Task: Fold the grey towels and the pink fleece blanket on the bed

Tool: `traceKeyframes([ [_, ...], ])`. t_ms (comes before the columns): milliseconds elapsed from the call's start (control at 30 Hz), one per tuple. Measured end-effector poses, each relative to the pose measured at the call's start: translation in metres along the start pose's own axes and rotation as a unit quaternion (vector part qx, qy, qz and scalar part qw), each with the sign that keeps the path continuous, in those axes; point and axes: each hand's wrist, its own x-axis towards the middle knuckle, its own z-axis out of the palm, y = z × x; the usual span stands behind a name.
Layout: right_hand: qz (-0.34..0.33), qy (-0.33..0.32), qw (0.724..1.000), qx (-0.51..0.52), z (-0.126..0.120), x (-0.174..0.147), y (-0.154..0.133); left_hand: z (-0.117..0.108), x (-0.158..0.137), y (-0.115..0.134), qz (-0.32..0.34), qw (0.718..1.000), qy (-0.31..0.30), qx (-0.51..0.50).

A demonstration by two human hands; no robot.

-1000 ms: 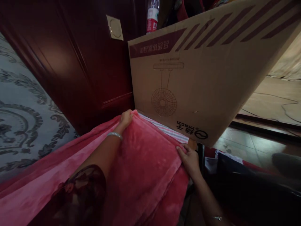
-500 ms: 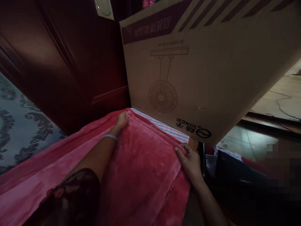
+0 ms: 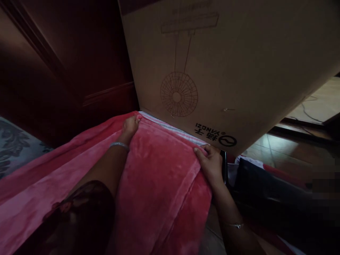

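Observation:
A pinkish-red plush blanket (image 3: 162, 170) spreads across the lower middle and left of the view, with a folded seam down its right part. My left hand (image 3: 130, 125) grips its far edge near the upper left corner, fingers closed on the fabric. At the far right corner my right hand (image 3: 211, 163) pinches the blanket, thumb on top and the other fingers partly hidden. Between the blanket and the cardboard box shows a strip of striped cloth (image 3: 172, 129) in pink, white and grey.
A large cardboard box (image 3: 239, 63) printed with a fan stands upright right behind the blanket. To the left is a dark red wooden door or panel (image 3: 87, 53). Patterned wallpaper (image 3: 16, 141) shows at far left. A dark object (image 3: 265, 180) lies at right, near the tiled floor (image 3: 276, 145).
Both hands keep hold of the blanket and have shifted slightly left and up in view. The blanket's far edge now covers more of the striped cloth. The camera view has tilted down.

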Motion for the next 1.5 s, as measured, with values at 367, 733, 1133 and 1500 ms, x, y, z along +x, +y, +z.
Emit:
traceKeyframes([
  [367, -0.004, -0.008, 1.0, -0.015, -0.003, 0.003, 0.003, -0.044, -0.01, -0.03, -0.011, 0.991, -0.094, 0.092],
  [733, -0.002, 0.005, 1.0, 0.001, -0.004, 0.0, 0.009, -0.08, -0.089, -0.098, -0.023, 0.986, -0.083, 0.145],
  [1133, 0.012, 0.017, 1.0, 0.005, -0.004, -0.005, 0.008, -0.086, -0.083, -0.093, -0.059, 0.99, -0.102, 0.075],
  [1500, -0.033, -0.023, 0.999, -0.014, -0.004, -0.006, 0.01, -0.041, -0.027, -0.012, -0.039, 0.996, -0.083, -0.012],
])
